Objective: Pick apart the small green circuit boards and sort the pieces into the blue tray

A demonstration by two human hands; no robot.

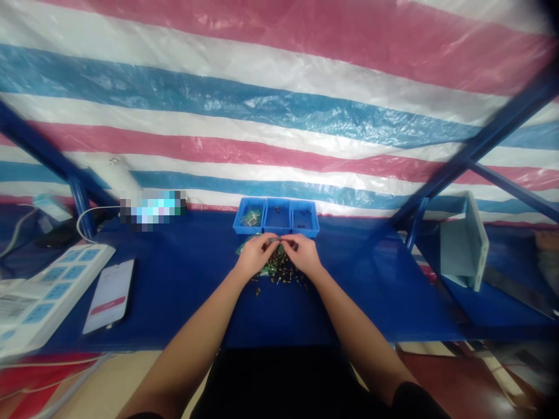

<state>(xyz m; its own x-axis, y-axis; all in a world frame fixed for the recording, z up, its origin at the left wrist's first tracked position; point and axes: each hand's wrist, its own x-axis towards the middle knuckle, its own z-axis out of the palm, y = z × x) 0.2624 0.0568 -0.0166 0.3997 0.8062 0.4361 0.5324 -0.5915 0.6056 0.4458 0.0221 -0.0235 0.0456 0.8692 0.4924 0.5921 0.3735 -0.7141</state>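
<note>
Pinching some tiny piece [275,239] between my left hand [255,256] and right hand [305,254], right over the parts pile [278,269]. Blue bins [278,230] sit at 12 o'clock.

Red, white and blue stripes, that sheeting [244,96]!
Now blue trays [277,230], blue table [183,279], and black-and-gold small parts [283,272]!

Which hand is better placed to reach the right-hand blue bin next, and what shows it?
Probably the right hand, just in front of the right bin; the left hand is nearer the left bin. Both hands meet at the pile, so neither looks plainly free.
</note>
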